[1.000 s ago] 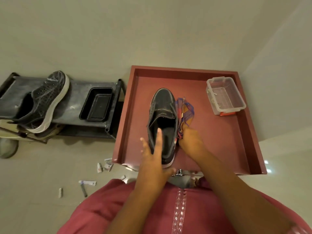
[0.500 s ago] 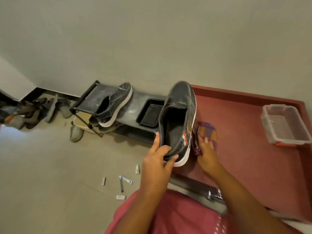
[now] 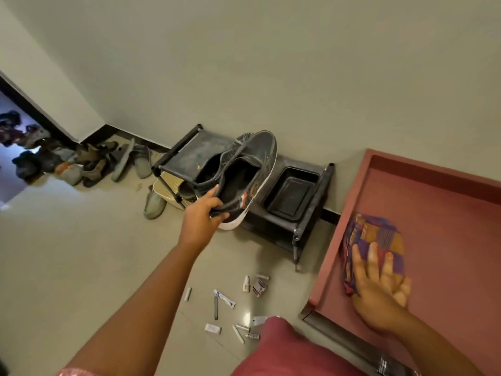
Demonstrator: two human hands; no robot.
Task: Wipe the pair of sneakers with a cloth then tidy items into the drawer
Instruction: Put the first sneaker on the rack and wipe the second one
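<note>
Head view
Left hand point(image 3: 200, 223): grips sneaker point(image 3: 242, 177) at heel rim, thumb inside the opening, fingers curled under the sole; held in the air over the rack point(image 3: 284, 210)
Sneaker: dark upper, white sole, toe pointing away toward the wall, tilted on its side
Second sneaker point(image 3: 210, 169): on top of rack, mostly hidden behind the held one
Right hand point(image 3: 379, 286): lies flat on cloth point(image 3: 375, 240), fingers straight and spread
Cloth: crumpled, purple and orange, inside drawer point(image 3: 447, 213), right of rack, near the drawer's left wall
Drawer: reddish, pulled open, right of rack
Black tray point(image 3: 291, 195): on rack top, right end
Small tubes and packets point(image 3: 225, 298): scattered on floor in front of rack
Shoe pile point(image 3: 81, 161): on floor left of rack, along the wall
</note>
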